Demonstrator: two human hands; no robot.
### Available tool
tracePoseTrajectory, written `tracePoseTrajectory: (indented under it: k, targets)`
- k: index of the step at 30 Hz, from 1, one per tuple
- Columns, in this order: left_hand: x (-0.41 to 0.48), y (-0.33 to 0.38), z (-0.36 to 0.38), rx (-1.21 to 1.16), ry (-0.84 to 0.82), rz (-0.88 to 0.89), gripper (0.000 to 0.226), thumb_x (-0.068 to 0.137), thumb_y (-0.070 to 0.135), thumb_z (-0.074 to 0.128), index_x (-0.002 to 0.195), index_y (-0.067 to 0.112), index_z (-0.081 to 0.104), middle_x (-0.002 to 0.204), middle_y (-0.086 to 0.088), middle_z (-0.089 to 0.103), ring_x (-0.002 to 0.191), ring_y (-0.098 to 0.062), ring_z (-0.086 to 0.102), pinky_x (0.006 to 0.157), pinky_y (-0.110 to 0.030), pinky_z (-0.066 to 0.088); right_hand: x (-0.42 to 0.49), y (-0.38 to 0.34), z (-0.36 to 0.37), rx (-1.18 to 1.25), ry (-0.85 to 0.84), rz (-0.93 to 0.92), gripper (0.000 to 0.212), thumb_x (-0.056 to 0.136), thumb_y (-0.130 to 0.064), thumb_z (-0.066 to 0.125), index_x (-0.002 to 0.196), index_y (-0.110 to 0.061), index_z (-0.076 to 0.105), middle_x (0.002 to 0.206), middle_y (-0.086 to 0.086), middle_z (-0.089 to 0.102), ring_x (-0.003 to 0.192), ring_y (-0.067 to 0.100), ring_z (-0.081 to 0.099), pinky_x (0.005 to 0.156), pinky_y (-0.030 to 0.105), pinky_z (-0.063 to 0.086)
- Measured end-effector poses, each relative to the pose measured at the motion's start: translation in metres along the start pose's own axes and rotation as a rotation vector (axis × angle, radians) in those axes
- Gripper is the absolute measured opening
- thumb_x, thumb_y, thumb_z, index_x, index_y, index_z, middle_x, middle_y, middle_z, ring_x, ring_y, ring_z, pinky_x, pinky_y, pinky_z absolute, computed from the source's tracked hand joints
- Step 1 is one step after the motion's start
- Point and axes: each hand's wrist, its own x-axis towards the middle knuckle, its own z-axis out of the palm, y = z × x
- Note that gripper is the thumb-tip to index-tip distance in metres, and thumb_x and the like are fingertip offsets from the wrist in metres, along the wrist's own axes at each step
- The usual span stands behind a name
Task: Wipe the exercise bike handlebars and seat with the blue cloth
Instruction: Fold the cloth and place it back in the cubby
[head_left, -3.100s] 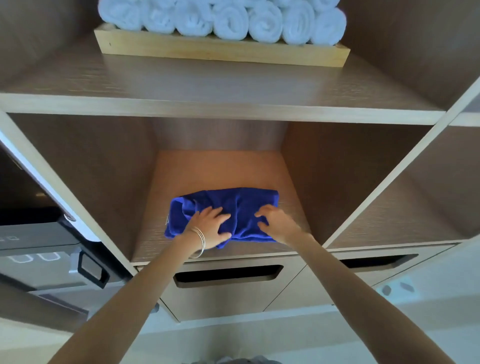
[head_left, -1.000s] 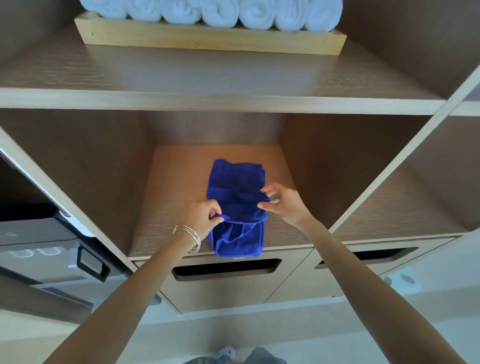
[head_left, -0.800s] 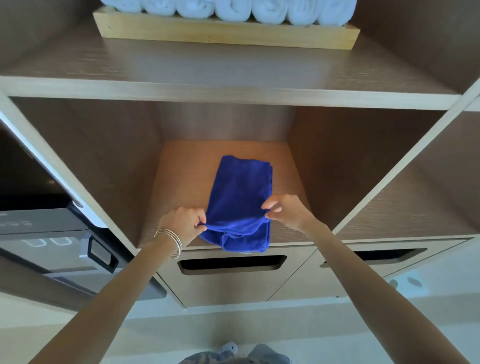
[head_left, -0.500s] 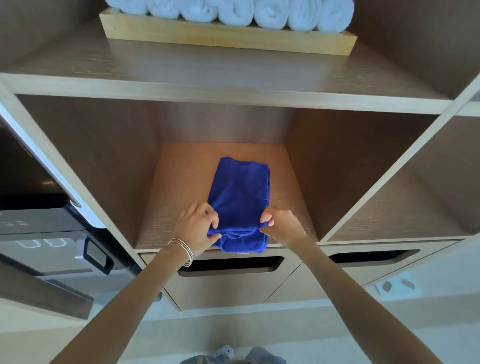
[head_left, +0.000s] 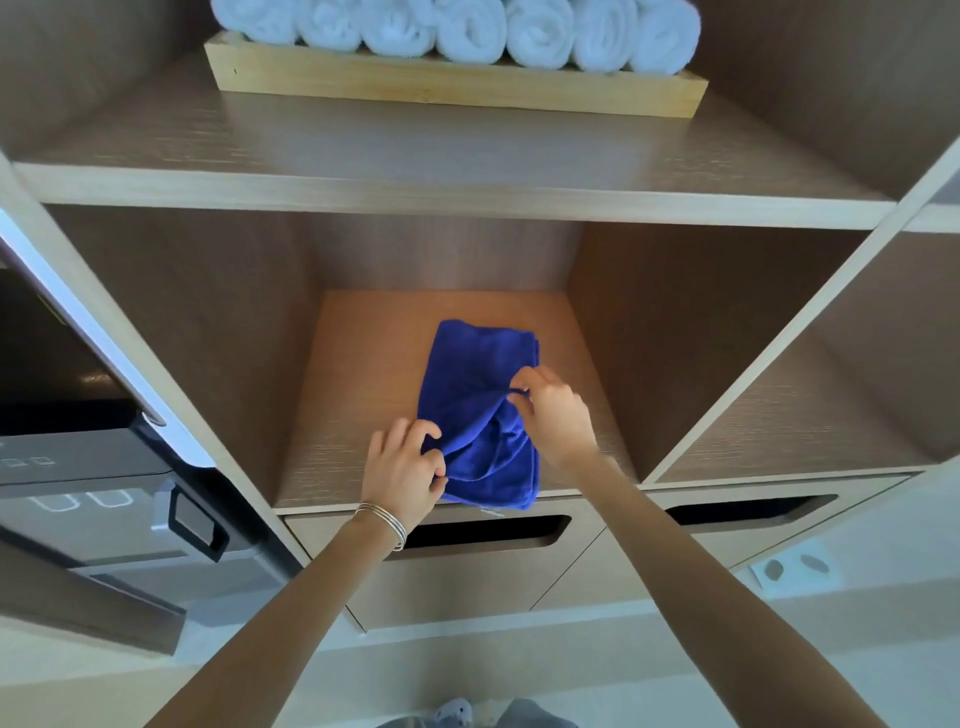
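Observation:
The blue cloth (head_left: 480, 395) lies folded lengthwise on the floor of the middle wooden cubby (head_left: 363, 374), its near end hanging slightly over the front edge. My left hand (head_left: 402, 465), with thin bangles at the wrist, pinches the cloth's near left fold. My right hand (head_left: 553, 410) pinches a raised fold at the cloth's right side, a little farther in. No exercise bike, handlebars or seat appear in this view.
A wooden tray (head_left: 457, 85) of several rolled white towels (head_left: 467, 28) sits on the shelf above. A dark appliance with a latch (head_left: 192, 517) stands to the left. Drawers with cut-out handles (head_left: 488, 532) run below, and another cubby (head_left: 831, 415) opens on the right.
The cloth went from lying crosswise to folded lengthwise. In the last half second my right hand moved farther in along the cloth's right side, lifting a fold; my left hand stayed at the near left.

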Motion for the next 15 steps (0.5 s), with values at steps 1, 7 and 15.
tracePoseTrajectory:
  k: [1,7,15]
  targets:
    - [0.0,0.0,0.0,0.006,-0.002,-0.002,0.025,0.044,0.019,0.085,0.049,0.022,0.061,0.09,0.004,0.066,0.086,-0.018,0.046,0.063,-0.032,0.043,0.004,0.0,-0.004,0.041,-0.042,0.02,0.007,0.09,-0.011,0.052,0.096,-0.011,0.055,0.099,0.009,0.059,0.087,0.034,0.057,0.072,0.041,0.049]
    - [-0.009,-0.01,0.001,0.008,-0.005,-0.005,0.024,0.04,0.015,0.079,0.046,0.022,0.057,0.092,0.004,0.067,0.079,-0.026,0.06,0.061,-0.034,0.043,0.001,0.018,-0.001,0.039,-0.125,0.069,0.027,0.078,0.012,0.043,0.087,-0.008,0.057,0.097,0.008,0.051,0.087,0.034,0.057,0.066,0.035,0.04]
    - [-0.007,-0.015,0.011,-0.093,-0.061,-0.03,0.029,0.055,0.024,0.079,0.077,0.02,0.059,0.095,0.004,0.063,0.086,-0.026,0.058,0.068,-0.037,0.044,-0.018,0.024,0.023,0.066,-0.187,0.186,0.03,0.08,-0.027,0.07,0.106,-0.02,0.056,0.123,0.004,0.046,0.101,0.028,0.055,0.083,0.039,0.051]
